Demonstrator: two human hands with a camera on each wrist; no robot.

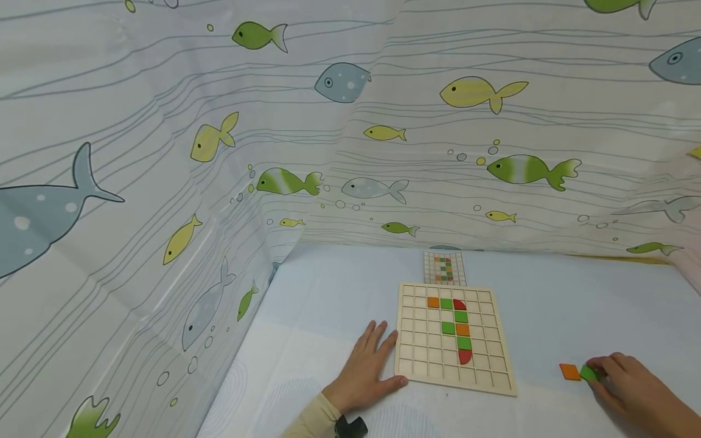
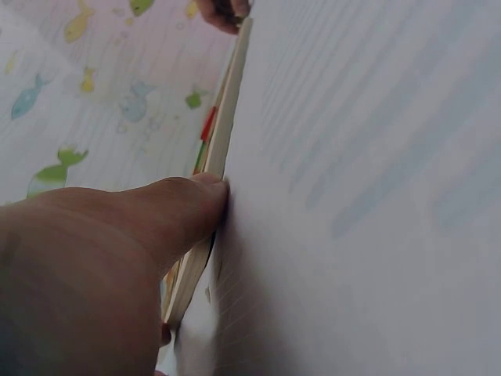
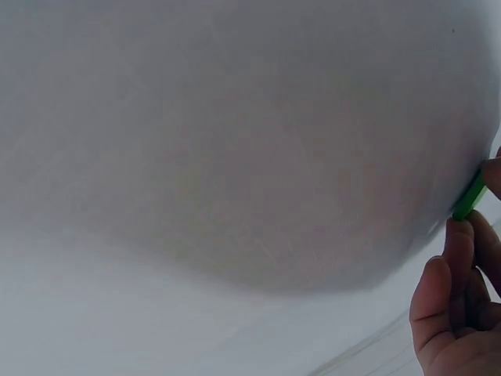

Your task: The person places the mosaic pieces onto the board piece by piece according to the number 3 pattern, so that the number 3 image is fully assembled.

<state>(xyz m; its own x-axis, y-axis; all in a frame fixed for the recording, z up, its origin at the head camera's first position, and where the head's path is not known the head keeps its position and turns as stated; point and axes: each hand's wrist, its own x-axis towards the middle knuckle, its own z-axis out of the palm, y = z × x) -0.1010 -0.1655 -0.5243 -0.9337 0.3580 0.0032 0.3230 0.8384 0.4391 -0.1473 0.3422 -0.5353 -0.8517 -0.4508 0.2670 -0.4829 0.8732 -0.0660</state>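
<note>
A wooden grid board point(image 1: 416, 353) lies on the table, holding several orange, green and red tiles in its squares. Against its left edge rests my left hand point(image 1: 367, 374), fingers straight and spread, the thumb at the near left corner. In the left wrist view the thumb point(image 2: 180, 207) touches the side of the board point(image 2: 228, 110). To the right of the board, my right hand point(image 1: 635, 383) pinches a green tile point(image 1: 588, 373) between thumb and fingers. An orange tile point(image 1: 569, 371) lies just left of it. The right wrist view shows the green tile point(image 3: 471, 197) edge-on at the fingertips.
Behind the board lies a small pattern card point(image 1: 429, 267) with a printed grid and coloured shapes. The table has a pale blue and white cover point(image 1: 328, 292). A fish-printed sheet point(image 1: 416, 207) hangs along the back and left side.
</note>
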